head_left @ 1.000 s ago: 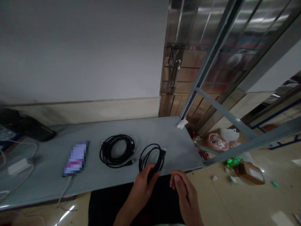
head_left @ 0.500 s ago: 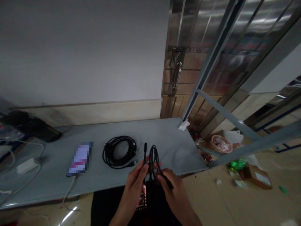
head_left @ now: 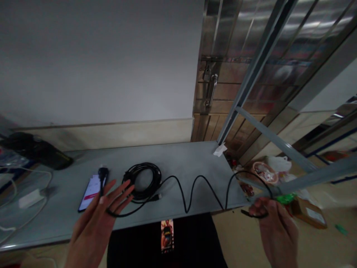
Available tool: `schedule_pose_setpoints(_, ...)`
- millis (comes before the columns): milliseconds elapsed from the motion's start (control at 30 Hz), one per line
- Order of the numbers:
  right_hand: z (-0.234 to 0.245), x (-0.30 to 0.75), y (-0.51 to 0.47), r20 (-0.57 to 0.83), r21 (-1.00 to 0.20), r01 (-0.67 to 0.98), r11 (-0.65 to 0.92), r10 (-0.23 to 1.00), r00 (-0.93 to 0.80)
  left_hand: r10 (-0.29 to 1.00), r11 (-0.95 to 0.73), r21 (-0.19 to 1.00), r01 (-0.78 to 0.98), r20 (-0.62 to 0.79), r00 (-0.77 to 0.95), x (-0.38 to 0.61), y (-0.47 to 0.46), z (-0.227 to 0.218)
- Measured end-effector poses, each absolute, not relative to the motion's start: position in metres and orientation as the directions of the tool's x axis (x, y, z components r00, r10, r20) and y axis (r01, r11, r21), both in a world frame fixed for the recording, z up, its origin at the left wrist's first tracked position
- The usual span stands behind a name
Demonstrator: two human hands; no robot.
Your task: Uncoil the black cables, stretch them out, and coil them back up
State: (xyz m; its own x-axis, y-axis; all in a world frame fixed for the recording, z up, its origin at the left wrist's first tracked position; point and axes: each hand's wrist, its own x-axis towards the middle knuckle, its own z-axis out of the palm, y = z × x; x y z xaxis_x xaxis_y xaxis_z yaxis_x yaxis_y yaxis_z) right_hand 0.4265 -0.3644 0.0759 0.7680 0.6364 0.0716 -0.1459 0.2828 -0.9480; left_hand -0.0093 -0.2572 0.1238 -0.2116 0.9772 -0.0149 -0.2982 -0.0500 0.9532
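Note:
A thin black cable [head_left: 201, 176] runs in loose waves between my two hands. My left hand [head_left: 99, 212] has one end between thumb and index finger, with the other fingers stretched out. A dark plug [head_left: 103, 173] rises from that grip, in front of a phone [head_left: 90, 191] on the table. Out past the table's right end, my right hand [head_left: 279, 223] is closed round the cable near its other end, whose tip [head_left: 245, 212] points left. Behind the stretched cable lies a coiled black cable [head_left: 146, 163] with a connector at its front.
The grey table [head_left: 117, 154] stands along a wall. A black bottle [head_left: 44, 152] and a white adapter [head_left: 30, 198] with cords lie at the left. A metal frame post [head_left: 251, 78] rises at the right corner. A lit phone [head_left: 167, 236] rests on my lap. A basket [head_left: 264, 172] and a cardboard box [head_left: 309, 212] are on the floor.
My hands have moved far apart, the left one leftward and the right one rightward. The folded bundle of black cable between them has opened out into a long wavy line.

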Motion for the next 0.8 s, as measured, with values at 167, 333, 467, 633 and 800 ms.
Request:
schedule_pose_setpoints(167, 0.087, 0.438, -0.373, 0.021, -0.935, -0.187, 0.302, 0.573, 0.82, 0.931, -0.014, 0.941, -0.338, -0.111, -0.347, -0.032, -0.258, 0.129)
schedule_pose_setpoints(333, 0.09, 0.436, -0.375, 0.062, -0.933, -0.165, 0.32, 0.593, 0.803, 0.918, -0.001, 0.94, -0.341, -0.134, -0.372, -0.037, -0.258, 0.132)
schedule_pose_setpoints(467, 0.094, 0.437, -0.373, 0.082, -0.93, -0.157, 0.333, 0.604, 0.793, 0.922, -0.009, 0.94, -0.341, -0.124, -0.367, -0.036, -0.259, 0.134)
schedule_pose_setpoints(633, 0.1, 0.434, -0.374, 0.147, -0.92, -0.127, 0.371, 0.628, 0.764, 0.94, -0.017, 0.928, -0.372, -0.111, -0.321, -0.027, -0.263, 0.128)
schedule_pose_setpoints(800, 0.111, 0.414, -0.381, 0.227, -0.916, -0.09, 0.392, 0.689, 0.689, 0.955, -0.007, 0.913, -0.407, -0.115, -0.274, 0.002, -0.268, 0.122)
